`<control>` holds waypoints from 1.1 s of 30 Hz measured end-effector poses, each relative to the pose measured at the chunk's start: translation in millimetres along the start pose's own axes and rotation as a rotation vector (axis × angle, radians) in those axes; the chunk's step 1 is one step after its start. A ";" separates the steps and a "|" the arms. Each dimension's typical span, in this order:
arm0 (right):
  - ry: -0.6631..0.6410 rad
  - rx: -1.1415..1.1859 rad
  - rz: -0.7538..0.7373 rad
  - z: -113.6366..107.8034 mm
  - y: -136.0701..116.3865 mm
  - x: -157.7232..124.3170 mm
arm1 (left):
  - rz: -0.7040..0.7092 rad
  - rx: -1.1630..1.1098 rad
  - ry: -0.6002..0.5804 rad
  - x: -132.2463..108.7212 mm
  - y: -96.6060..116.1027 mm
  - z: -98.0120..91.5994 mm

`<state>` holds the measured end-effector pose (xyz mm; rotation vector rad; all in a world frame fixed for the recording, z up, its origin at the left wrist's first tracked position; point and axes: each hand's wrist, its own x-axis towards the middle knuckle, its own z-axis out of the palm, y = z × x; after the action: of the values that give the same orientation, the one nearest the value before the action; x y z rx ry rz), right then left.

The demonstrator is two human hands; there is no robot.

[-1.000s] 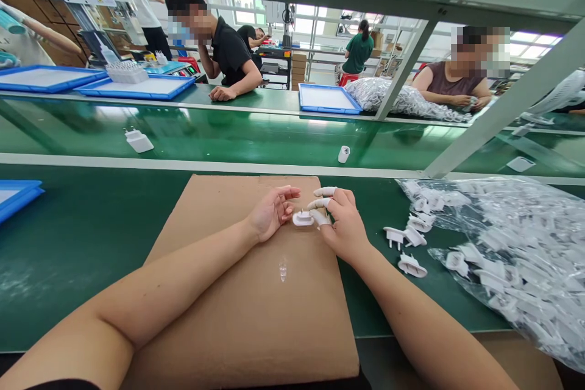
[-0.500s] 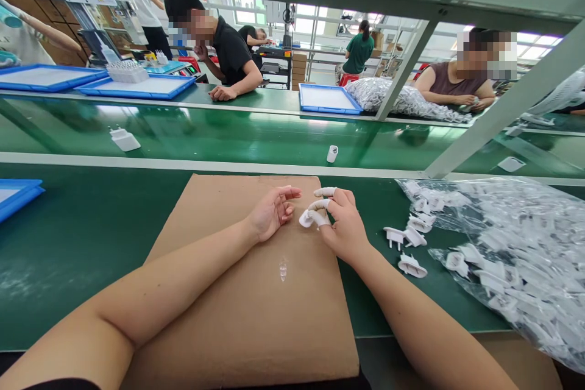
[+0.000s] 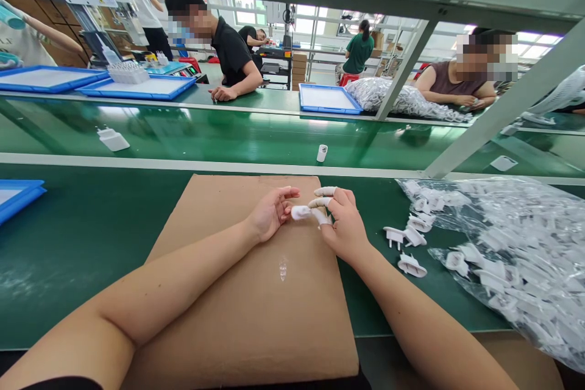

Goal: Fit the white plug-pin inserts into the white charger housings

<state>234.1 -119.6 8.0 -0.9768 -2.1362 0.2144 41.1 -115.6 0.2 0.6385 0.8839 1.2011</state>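
On the cardboard pad [image 3: 219, 317], right hand [image 3: 343, 226] pinches a white plug part [image 3: 299, 212]; left hand [image 3: 270, 216], half-open, empty, lies just at its 9 o'clock

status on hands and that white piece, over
Right hand pinches small white plastic plug piece. Left hand open beside it, over brown cardboard sheet. Nothing between them.

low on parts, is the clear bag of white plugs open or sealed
Open: the clear bag gapes at its left end, and loose white plug parts lie on the green table outside it.
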 end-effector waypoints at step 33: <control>-0.106 0.035 -0.013 -2.8 -9.9 -3.3 | 0.361 0.309 0.261 13.7 -6.5 -11.5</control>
<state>231.7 -129.2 12.4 -0.9502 -2.2262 0.3028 36.2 -104.4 -14.5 0.9332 1.2245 1.5085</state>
